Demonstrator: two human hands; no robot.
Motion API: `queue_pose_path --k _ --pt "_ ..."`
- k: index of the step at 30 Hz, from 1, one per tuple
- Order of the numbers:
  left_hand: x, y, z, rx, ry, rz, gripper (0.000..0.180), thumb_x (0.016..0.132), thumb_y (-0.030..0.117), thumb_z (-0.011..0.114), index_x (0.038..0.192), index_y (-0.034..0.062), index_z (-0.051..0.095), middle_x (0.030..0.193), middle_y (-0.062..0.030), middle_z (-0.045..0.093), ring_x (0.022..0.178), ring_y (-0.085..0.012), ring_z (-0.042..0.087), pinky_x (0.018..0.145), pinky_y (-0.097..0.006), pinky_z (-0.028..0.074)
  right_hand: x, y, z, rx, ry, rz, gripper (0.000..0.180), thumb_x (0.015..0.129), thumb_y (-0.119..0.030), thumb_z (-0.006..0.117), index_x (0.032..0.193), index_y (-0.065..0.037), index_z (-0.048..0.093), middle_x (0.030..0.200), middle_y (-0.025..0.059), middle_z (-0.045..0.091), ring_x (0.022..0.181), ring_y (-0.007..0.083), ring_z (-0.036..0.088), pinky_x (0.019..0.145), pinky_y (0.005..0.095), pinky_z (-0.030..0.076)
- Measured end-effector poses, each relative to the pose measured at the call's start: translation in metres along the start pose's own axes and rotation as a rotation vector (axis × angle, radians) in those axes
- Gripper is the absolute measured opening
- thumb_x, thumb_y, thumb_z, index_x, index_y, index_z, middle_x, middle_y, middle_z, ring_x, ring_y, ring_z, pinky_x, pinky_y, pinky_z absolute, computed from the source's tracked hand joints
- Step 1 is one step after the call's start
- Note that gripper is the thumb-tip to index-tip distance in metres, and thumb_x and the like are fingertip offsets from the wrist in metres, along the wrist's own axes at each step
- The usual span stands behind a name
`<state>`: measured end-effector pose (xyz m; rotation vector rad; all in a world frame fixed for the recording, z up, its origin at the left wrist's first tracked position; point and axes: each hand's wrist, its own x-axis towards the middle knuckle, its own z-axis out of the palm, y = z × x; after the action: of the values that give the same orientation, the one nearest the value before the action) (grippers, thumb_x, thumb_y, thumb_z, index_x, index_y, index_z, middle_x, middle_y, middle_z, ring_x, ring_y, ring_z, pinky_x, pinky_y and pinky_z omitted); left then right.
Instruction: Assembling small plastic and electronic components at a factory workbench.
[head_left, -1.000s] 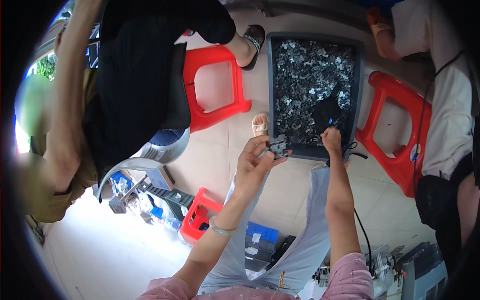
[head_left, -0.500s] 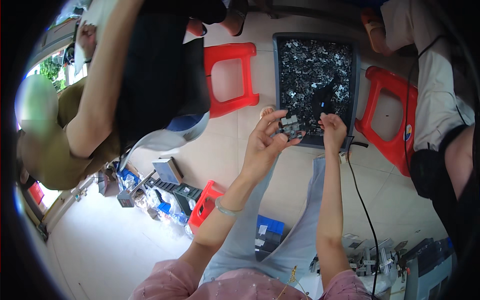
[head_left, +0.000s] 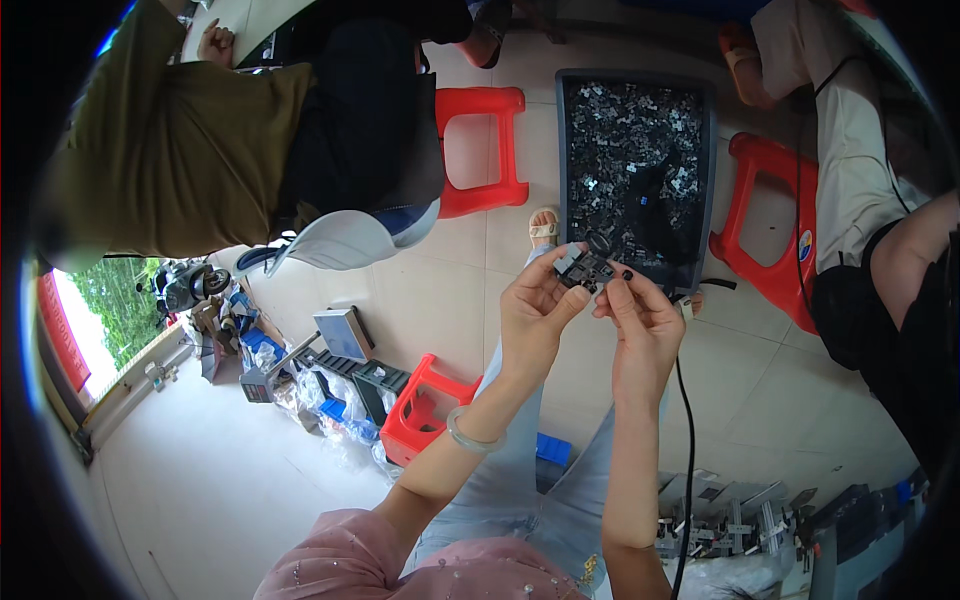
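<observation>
Currently both hands are pinching one small black part (head_left: 585, 268) just in front of the dark tray (head_left: 710, 180) of loose black pieces. Left hand (head_left: 535, 315) is gripping its left side; right hand (head_left: 643, 325) is closing fingertips on its right edge. Red stool (head_left: 480, 150) is standing left of the tray.

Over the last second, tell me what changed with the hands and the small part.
The right hand left the tray and joined the left hand on the small dark part; both now pinch it. The left hand kept its grip throughout; the tray stayed full of parts.
</observation>
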<state>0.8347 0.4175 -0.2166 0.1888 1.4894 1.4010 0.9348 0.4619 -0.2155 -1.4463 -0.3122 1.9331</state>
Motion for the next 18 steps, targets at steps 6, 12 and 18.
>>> queue_pose_path --k 6,12,18 --pt "0.017 -0.029 -0.017 0.072 -0.023 -0.105 0.025 0.083 -0.009 0.059 0.104 -0.0017 0.048 0.101 -0.0081 0.061 0.091 -0.0102 0.061 0.077 -0.022 0.051 0.043 0.015 -0.02 -0.409 -0.138 -0.146 0.016 0.082 0.004 0.066 0.097 0.006 0.068 0.089 0.0067 0.064 0.071 0.0104 0.063 0.062 0.0217 0.054" --pt "0.034 -0.033 -0.012 0.247 -0.017 -0.252 0.022 0.085 -0.007 0.059 0.103 -0.0012 0.048 0.098 -0.008 0.065 0.083 -0.0077 0.061 0.075 -0.02 0.05 0.055 0.025 -0.03 -0.454 -0.046 -0.197 0.015 0.077 0.006 0.07 0.092 0.005 0.069 0.087 0.0064 0.065 0.071 0.0108 0.063 0.062 0.0222 0.053" --pt "0.043 -0.046 -0.016 0.141 0.108 -0.21 0.032 0.085 -0.008 0.059 0.114 -0.0025 0.046 0.098 -0.0099 0.067 0.087 -0.0095 0.063 0.077 -0.023 0.052 0.051 0.045 -0.025 -0.71 0.118 -0.43 0.012 0.072 0.003 0.075 0.082 0.001 0.069 0.078 0.0065 0.067 0.067 0.0121 0.062 0.06 0.0231 0.048"
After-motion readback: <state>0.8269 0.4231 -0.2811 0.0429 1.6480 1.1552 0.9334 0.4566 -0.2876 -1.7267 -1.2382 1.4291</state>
